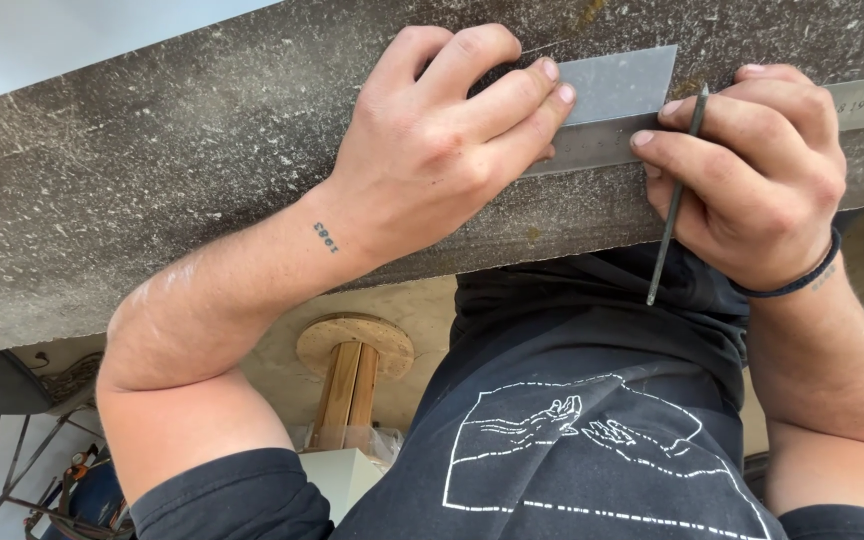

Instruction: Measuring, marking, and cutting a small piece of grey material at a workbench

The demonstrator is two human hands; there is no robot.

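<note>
A metal ruler [617, 110] lies flat across the top of a rough grey stone slab [152, 170], close to the slab's near edge. The left hand [442, 140] presses down on the ruler, its fingertips [557, 92] spread over the wide end of the ruler and holding it against the slab. The right hand [762, 185] sits just beside the left, farther along the ruler, and is closed around a thin metal scriber [674, 200]. The scriber's tip meets the ruler's far edge, and its shaft runs back past the slab's near edge toward the person's dark shirt [592, 420]. Below the slab, a wooden spool [354, 345] stands upright beside the shirt.
</note>
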